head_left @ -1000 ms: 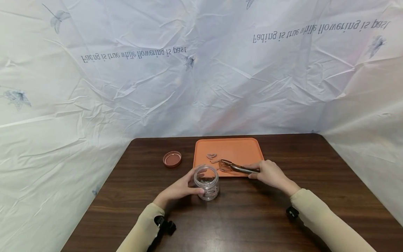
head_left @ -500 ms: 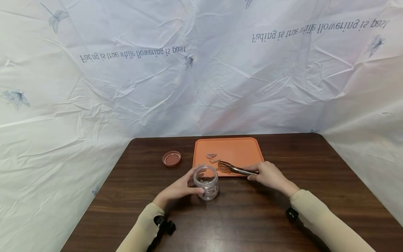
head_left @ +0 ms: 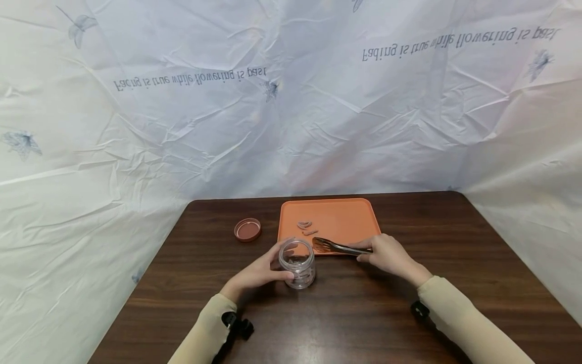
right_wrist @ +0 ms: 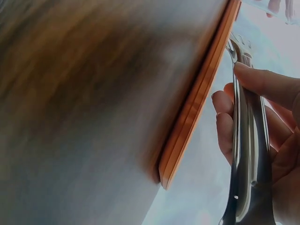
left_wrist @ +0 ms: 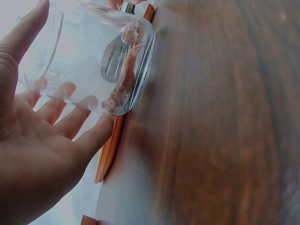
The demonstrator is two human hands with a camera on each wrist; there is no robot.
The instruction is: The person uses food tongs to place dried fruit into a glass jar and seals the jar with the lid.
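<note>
My left hand [head_left: 256, 273] holds a clear lidless jar [head_left: 303, 277] upright on the table, thumb on the near side and fingers around the far side. Several reddish-brown strips, like dried meat, lie at its bottom, as the strips [left_wrist: 124, 79] in the left wrist view show. My right hand [head_left: 390, 257] grips metal tongs [head_left: 341, 248], thumb on one arm and fingers around the other. Their slotted heads are low over the near left part of the orange tray [head_left: 343, 215], close to the jar; what lies between them is hidden. Some small strips [head_left: 310, 232] lie on the tray just beyond.
A reddish-brown lid [head_left: 247, 230] lies on the dark wooden table [head_left: 204, 253], left of the tray. The jar stands at the tray's near left corner. White patterned sheeting [head_left: 291, 126] surrounds the table at the back and sides.
The tongs' heads have drawn together and dropped slightly toward the tray's near edge, beside the jar. My right hand has shifted slightly nearer. The left hand and jar stay in place.
</note>
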